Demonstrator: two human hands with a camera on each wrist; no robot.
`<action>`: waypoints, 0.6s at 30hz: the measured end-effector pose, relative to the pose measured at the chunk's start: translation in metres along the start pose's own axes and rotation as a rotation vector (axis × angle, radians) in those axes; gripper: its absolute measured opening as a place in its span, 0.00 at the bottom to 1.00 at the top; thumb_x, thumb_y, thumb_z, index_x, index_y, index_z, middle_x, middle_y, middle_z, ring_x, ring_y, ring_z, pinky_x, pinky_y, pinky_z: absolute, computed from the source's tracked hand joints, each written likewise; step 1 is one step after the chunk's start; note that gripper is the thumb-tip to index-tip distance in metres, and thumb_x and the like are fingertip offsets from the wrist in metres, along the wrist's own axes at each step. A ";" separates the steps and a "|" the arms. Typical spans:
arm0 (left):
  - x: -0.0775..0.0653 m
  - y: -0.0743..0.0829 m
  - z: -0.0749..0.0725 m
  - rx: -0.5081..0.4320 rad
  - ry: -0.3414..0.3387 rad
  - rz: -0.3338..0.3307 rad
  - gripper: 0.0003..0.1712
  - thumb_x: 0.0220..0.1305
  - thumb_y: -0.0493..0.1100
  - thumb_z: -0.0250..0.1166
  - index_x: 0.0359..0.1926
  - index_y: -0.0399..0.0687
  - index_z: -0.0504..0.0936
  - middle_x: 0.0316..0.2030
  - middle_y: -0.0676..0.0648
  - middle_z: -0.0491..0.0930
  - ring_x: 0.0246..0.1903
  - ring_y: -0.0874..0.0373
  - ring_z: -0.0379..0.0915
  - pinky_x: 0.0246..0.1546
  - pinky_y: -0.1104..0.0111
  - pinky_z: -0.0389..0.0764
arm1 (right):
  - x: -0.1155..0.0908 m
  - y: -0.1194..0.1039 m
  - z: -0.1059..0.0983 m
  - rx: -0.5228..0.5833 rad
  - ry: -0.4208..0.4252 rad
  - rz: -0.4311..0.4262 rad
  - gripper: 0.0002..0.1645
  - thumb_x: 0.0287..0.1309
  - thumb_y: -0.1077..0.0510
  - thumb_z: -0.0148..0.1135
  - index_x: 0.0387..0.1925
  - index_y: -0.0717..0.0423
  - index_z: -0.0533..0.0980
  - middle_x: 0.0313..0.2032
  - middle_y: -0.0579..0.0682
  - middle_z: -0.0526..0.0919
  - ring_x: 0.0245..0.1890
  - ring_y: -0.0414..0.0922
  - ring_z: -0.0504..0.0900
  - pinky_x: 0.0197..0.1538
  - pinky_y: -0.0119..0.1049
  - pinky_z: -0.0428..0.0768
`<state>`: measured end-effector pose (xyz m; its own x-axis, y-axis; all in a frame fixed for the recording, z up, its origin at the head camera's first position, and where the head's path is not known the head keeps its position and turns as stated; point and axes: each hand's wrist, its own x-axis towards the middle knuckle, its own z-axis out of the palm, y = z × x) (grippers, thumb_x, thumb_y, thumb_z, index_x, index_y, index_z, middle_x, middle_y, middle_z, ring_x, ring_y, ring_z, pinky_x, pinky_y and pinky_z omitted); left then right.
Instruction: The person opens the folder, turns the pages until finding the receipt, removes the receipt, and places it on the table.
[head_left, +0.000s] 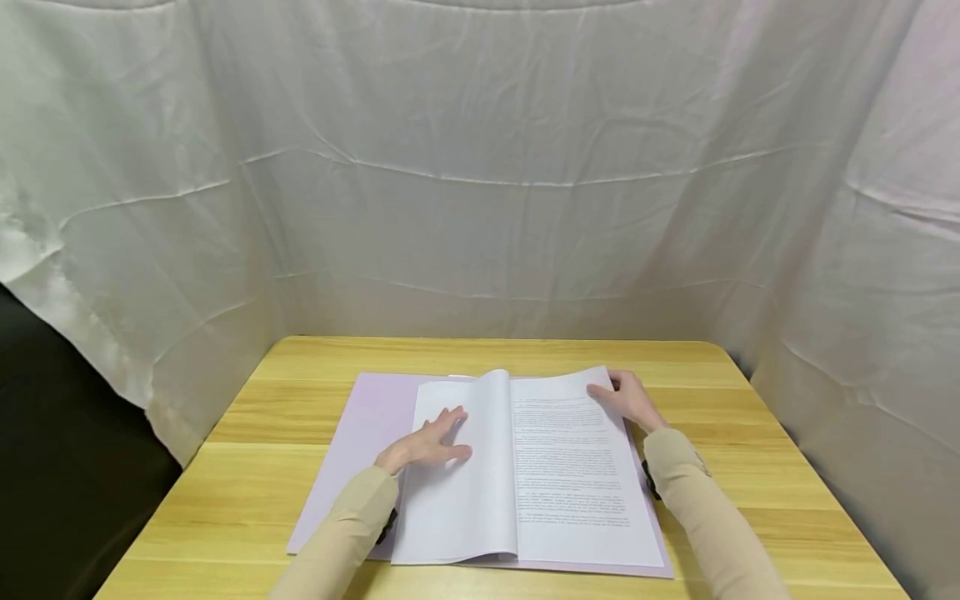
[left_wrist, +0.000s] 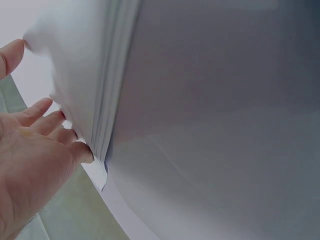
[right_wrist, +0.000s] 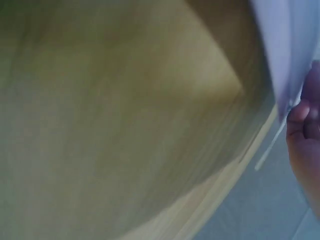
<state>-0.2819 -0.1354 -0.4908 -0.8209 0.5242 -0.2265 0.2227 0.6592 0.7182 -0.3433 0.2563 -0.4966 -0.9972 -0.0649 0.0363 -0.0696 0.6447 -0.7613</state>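
A lavender folder (head_left: 352, 442) lies open on the wooden table, with a stack of white paper spread across it. On the left half, turned sheets (head_left: 459, 517) curve up toward the fold. My left hand (head_left: 429, 446) rests on them with its fingers spread; in the left wrist view, its fingertips touch the paper. To the right lies a page of small printed text (head_left: 570, 475), its wording too fine to read. My right hand (head_left: 632, 402) pinches that page near its upper right corner, thumb on top. That corner stands slightly raised, and the fingers beneath it are partly hidden.
The light wooden table (head_left: 757, 500) extends around the folder on both sides. Pale fabric curtains (head_left: 480, 167) hang behind and beside the table. A dark area (head_left: 67, 450) shows at the lower left. Beige sleeves (head_left: 330, 542) cover both forearms.
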 end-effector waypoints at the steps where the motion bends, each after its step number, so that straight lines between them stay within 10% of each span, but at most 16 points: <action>1: 0.000 0.000 0.000 0.000 0.001 0.000 0.45 0.71 0.53 0.60 0.78 0.37 0.51 0.80 0.34 0.43 0.80 0.36 0.31 0.78 0.38 0.33 | -0.001 0.000 0.000 0.009 -0.007 -0.006 0.24 0.66 0.53 0.65 0.55 0.67 0.78 0.44 0.64 0.86 0.36 0.45 0.80 0.39 0.31 0.77; 18: -0.001 0.000 0.001 -0.007 0.014 -0.016 0.46 0.70 0.54 0.61 0.78 0.38 0.51 0.80 0.35 0.44 0.80 0.38 0.31 0.79 0.40 0.34 | -0.025 -0.005 -0.007 0.191 -0.190 -0.047 0.38 0.65 0.57 0.66 0.71 0.66 0.64 0.50 0.71 0.83 0.34 0.46 0.86 0.34 0.39 0.86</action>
<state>-0.2808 -0.1351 -0.4910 -0.8318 0.5058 -0.2289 0.2056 0.6636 0.7192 -0.3182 0.2600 -0.4894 -0.9691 -0.2443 -0.0340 -0.0914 0.4837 -0.8704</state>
